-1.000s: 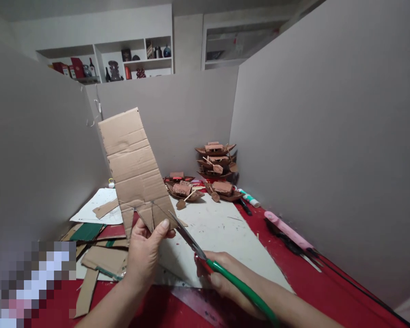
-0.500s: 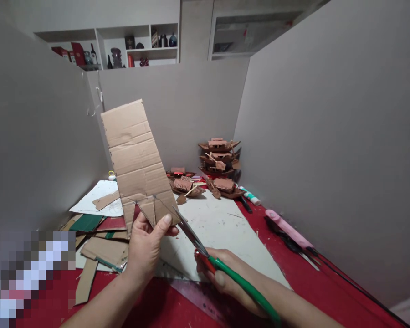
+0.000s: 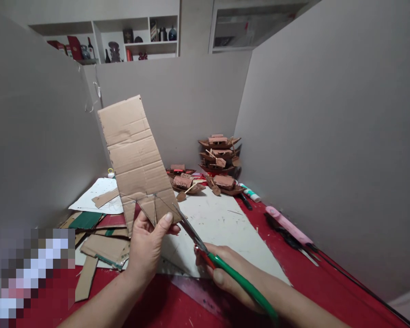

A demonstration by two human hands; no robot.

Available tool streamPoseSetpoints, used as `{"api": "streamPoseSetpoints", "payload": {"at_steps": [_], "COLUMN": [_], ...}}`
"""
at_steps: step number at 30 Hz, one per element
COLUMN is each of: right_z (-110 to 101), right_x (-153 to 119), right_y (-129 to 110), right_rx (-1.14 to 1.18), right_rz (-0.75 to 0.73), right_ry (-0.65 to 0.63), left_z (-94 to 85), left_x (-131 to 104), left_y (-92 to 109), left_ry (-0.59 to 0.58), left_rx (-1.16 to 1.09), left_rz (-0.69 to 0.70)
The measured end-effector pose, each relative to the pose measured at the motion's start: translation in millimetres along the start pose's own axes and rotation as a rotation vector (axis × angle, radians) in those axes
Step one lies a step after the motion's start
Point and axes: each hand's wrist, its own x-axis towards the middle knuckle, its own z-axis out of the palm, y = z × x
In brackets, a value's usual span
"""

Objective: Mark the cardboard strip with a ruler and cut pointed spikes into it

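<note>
My left hand (image 3: 150,234) pinches the lower end of a long piece of brown corrugated cardboard (image 3: 133,150), held up and tilted to the left. Crosswise creases run over it, and its lower end has pointed flaps with cuts between them and dark marks at their tops. My right hand (image 3: 232,273) grips scissors (image 3: 194,237) with green and red handles. Their blades lie at the lower right corner of the cardboard, close to my left fingertips. Whether the blades bite into the cardboard at this moment is hard to tell.
Model boats (image 3: 220,159) in brown are stacked at the back, with more beside them. Cardboard scraps (image 3: 104,248) and a white paper sheet (image 3: 97,193) lie left. A pink-handled tool (image 3: 287,225) with a cord and a white tube (image 3: 251,193) lie right. Grey partitions (image 3: 328,114) enclose the table.
The view has tipped slightly, so the background sits a little higher. Both hands, the cardboard and the scissors keep nearly the same positions.
</note>
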Motion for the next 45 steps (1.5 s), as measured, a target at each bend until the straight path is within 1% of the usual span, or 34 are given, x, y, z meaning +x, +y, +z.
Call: {"api": "streamPoseSetpoints", "payload": {"at_steps": [16, 29, 35, 40, 45], "right_z": [1.1, 0.6, -0.1, -1.8, 1.4], "right_x": [1.0, 1.4, 0.5, 1.1, 0.6], "right_y": [2.6, -1.0, -1.7, -6.4, -8.4], "right_rx": [0.031, 0.010, 0.062, 0.107, 0.154], "right_rz": [0.006, -0.008, 0.002, 0.023, 0.023], "right_ry": [0.024, 0.033, 0.036, -0.005, 0.038], "left_z": [1.6, 1.0, 0.6, -0.2, -0.1], "left_x": [1.2, 0.2, -0.2, 0.6, 0.5], "left_y": [-1.4, -0.6, 0.3, -0.1, 0.0], "left_ry": [-0.006, -0.017, -0.023, -0.040, -0.041], "left_rx": [0.001, 0.016, 0.020, 0.031, 0.034], "left_rz": [-0.008, -0.014, -0.009, 0.016, 0.015]}}
